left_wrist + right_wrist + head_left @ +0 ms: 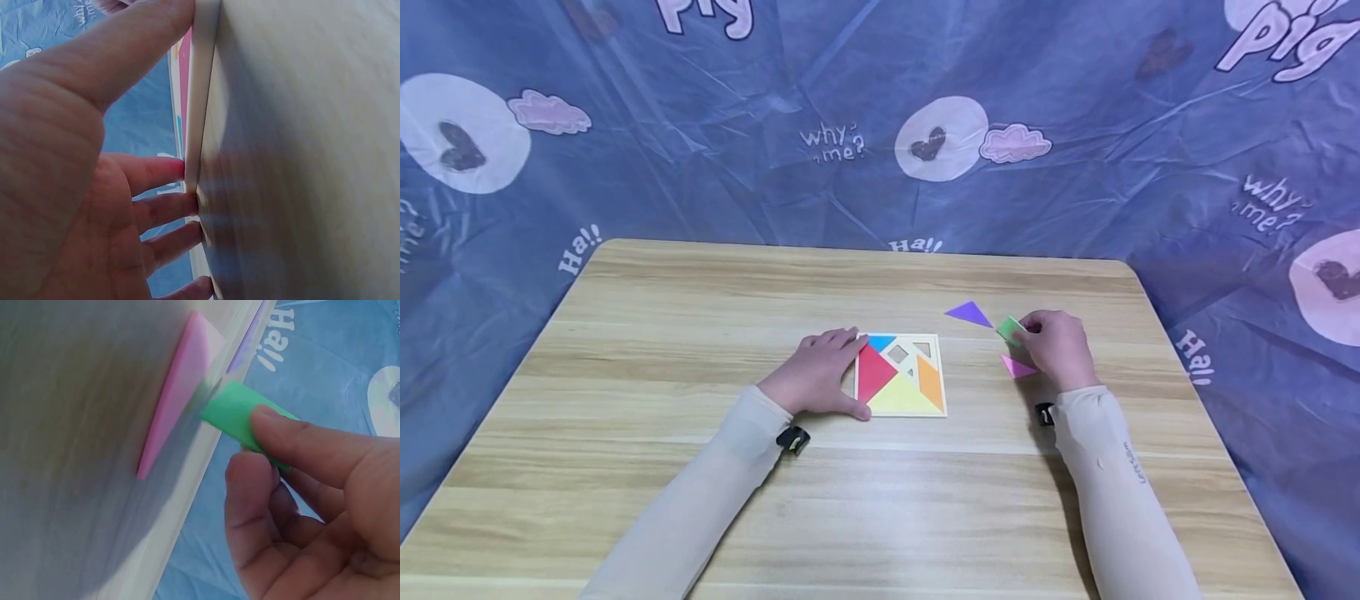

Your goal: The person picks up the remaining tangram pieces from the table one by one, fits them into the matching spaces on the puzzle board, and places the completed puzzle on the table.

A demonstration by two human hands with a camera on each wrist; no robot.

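In the head view, my left hand rests along the left side of a tangram board, its thumb at the near corner and its fingers by the far corner. The left wrist view shows those fingers fairly straight against the pale board edge. Red, yellow, blue and orange pieces lie in the board, beside a few unfilled cut-outs. To the right, my right hand pinches a green tangram piece between thumb and fingers, lifted above the table.
A purple triangle lies on the table beyond the board's right side. Nearer, a pink triangle lies just below my right hand. The wood-grain table ends at a blue printed cloth behind it.
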